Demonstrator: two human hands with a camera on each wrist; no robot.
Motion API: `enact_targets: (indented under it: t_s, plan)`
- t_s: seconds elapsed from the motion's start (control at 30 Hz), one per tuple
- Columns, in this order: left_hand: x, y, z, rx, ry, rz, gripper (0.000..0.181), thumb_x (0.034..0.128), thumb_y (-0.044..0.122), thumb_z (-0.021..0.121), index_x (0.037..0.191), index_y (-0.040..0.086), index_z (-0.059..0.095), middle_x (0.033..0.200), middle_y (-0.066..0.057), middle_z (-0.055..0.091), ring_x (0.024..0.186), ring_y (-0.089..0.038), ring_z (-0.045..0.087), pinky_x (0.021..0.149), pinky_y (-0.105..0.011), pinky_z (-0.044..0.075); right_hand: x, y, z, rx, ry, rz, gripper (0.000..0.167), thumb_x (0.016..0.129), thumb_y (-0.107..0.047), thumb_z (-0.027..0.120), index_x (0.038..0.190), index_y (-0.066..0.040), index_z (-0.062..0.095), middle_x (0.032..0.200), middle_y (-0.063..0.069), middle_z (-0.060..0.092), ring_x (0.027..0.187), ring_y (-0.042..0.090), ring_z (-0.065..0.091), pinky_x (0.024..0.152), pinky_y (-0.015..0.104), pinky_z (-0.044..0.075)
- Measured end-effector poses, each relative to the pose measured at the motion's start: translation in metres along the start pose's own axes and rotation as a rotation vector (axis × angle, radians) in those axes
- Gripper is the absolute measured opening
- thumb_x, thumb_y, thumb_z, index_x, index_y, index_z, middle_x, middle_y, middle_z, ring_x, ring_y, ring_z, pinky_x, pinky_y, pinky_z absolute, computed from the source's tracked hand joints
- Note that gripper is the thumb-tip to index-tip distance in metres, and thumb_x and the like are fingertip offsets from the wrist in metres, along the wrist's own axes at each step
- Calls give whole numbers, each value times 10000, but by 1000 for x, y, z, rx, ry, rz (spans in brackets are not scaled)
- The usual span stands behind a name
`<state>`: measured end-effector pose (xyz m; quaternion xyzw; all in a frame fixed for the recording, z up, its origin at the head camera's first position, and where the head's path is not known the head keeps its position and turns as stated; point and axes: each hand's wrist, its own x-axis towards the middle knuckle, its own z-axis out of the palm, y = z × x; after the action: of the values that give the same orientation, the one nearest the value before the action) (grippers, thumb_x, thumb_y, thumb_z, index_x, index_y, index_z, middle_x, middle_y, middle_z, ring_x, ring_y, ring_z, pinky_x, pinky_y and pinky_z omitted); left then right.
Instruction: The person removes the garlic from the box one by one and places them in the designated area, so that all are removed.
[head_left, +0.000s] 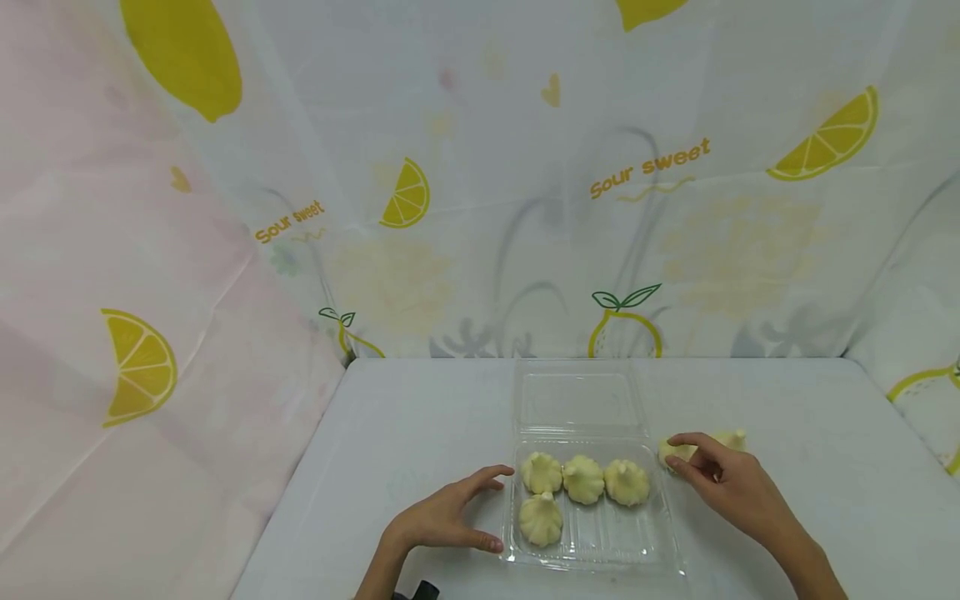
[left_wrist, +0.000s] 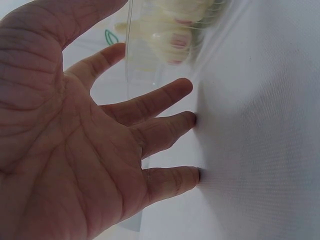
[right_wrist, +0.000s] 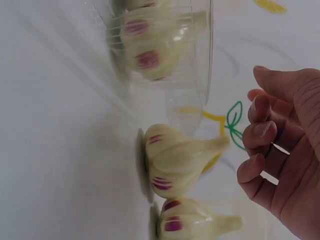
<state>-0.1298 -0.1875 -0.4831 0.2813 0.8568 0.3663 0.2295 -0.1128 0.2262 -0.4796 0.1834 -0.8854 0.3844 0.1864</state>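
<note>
A clear plastic clamshell box (head_left: 611, 537) lies unfolded on the white table. Several pale garlic bulbs sit in its tray: three form the far row, and another garlic bulb (head_left: 541, 521) stands at the near left. My left hand (head_left: 446, 512) is at the box's left side, fingers spread, thumb by the near left corner. To the right of the box, my right hand (head_left: 738, 492) hovers over two loose bulbs, its fingers loosely bent and holding nothing. The right wrist view shows the nearer bulb (right_wrist: 175, 160) and the other bulb (right_wrist: 190, 222) standing upright, with purple marks, apart from the fingers.
The box's transparent lid (head_left: 577, 400) is folded back toward the rear edge of the table. Behind the table hangs a lemon-print cloth (head_left: 480, 275). A small black object (head_left: 426, 590) shows at the bottom edge, near the left forearm.
</note>
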Motion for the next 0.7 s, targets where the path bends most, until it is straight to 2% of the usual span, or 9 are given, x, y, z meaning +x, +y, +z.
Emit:
enact_targets:
  t_s: [0.33, 0.7]
  plan:
    - [0, -1, 0, 5, -6, 12, 887, 778, 462, 821, 1502, 376, 316, 1382, 41, 532, 1361, -211, 406, 1069, -552, 338, 4, -13, 18, 71, -27, -107, 322, 819, -38, 792, 1067, -204, 672, 662, -209, 498, 558, -21, 426, 504, 123, 368]
    - [0, 0, -1, 3, -12, 13, 884, 786, 459, 815, 1508, 358, 316, 1384, 33, 532, 1367, -225, 400, 1072, -561, 330, 5, -26, 30, 72, -56, -127, 266, 829, -89, 796, 1045, -199, 689, 650, -240, 467, 555, -41, 404, 495, 121, 355]
